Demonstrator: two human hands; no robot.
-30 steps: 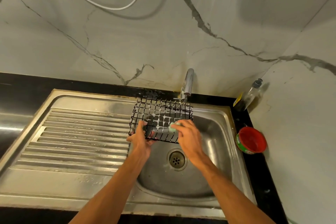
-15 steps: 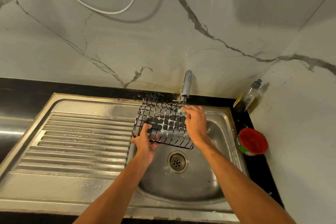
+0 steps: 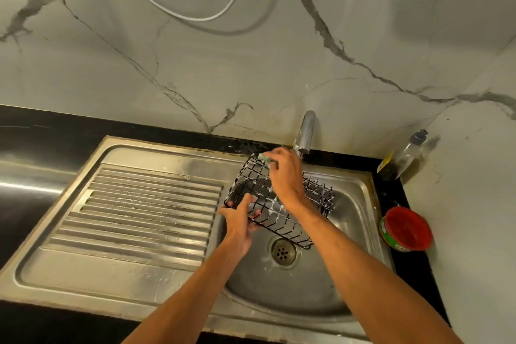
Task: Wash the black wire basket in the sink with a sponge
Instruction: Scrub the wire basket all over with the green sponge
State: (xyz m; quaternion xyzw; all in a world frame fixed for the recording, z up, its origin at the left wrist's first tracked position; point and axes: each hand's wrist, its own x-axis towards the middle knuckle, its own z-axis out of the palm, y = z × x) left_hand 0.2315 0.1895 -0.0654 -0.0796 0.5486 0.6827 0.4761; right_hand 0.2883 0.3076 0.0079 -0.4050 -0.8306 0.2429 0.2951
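The black wire basket (image 3: 282,220), streaked with white foam, is held tilted over the steel sink bowl (image 3: 360,209). My left hand (image 3: 240,218) grips its near left edge, fingers curled through the wires. My right hand (image 3: 284,173) reaches across the basket and holds a pale green sponge (image 3: 264,157) against the far left corner, just below the tap. Most of the sponge is hidden under my fingers.
A chrome tap (image 3: 305,132) stands behind the bowl. The drain (image 3: 283,252) lies under the basket's near corner. A ribbed steel drainboard (image 3: 139,212) spreads to the left. A red tub (image 3: 406,229) and a clear pump bottle (image 3: 402,159) sit on the black counter at right.
My right hand has carried the sponge from the basket's near right side up to its far corner by the tap. The basket has turned and tipped further over the bowl.
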